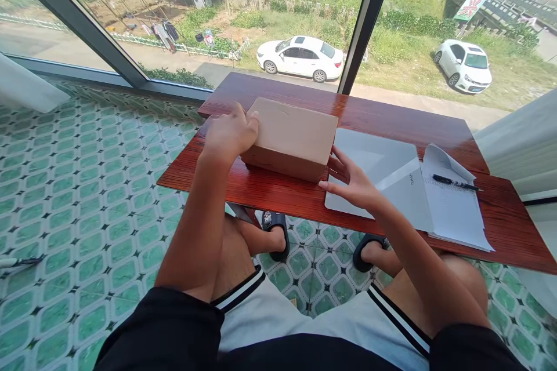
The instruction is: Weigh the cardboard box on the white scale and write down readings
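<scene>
A plain brown cardboard box (293, 133) is at the left part of the dark red wooden table (278, 194), its top closed. My left hand (230, 134) grips the box's left end, with the thumb over the top edge and the other fingers partly hidden. At the opposite end, my right hand (350, 179) holds the lower right corner, its fingers along the side and its thumb by the bottom front edge. Whether the box rests fully on the table or is slightly raised, I cannot tell.
Right of the box lies a closed silver laptop (378, 171). Beside it are stacked papers (456, 214) with a black pen (456, 182) on top. A large window frame (363, 23) stands behind the table, and a white curtain (517, 139) hangs at the right.
</scene>
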